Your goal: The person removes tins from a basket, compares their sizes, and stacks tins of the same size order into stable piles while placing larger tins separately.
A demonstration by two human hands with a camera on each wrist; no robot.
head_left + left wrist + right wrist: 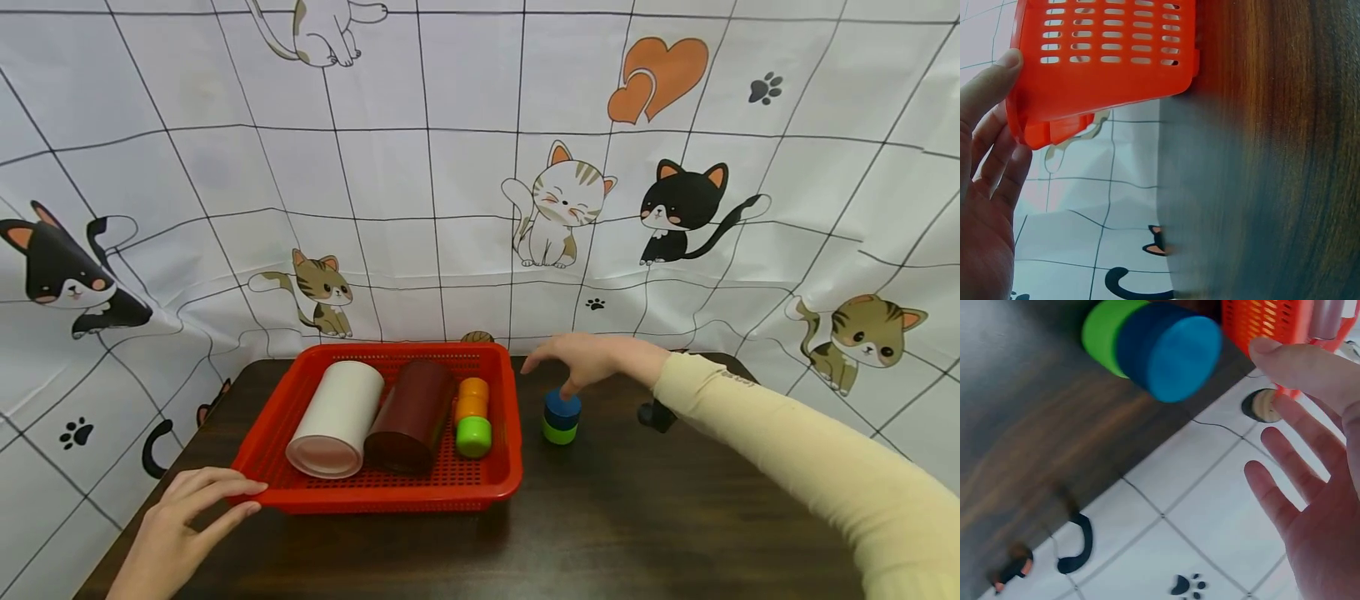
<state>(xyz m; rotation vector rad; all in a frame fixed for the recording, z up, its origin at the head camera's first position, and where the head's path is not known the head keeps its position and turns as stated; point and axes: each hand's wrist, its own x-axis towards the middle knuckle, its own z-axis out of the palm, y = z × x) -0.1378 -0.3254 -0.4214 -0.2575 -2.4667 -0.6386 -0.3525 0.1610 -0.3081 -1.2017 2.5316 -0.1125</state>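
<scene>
A red plastic basket [390, 502] stands on the table. My left hand [180, 527] grips its near left corner, the thumb on one side of the rim [1015, 94] and the fingers on the other. Inside the basket lie a white cylinder [339, 408], a dark brown cylinder [412, 417] and a small orange [472, 398] and green [473, 437] stack. Just right of the basket, a blue cup-like piece [1179, 356] sits on a light green one [1102, 337]. My right hand [588, 360] hovers by this stack, fingers spread and apart from it in the right wrist view.
The dark wooden table [660, 508] extends in front of the basket and to its right. A small black object [656, 416] shows beneath the right forearm. Behind hangs a white gridded sheet [472, 175] printed with cats.
</scene>
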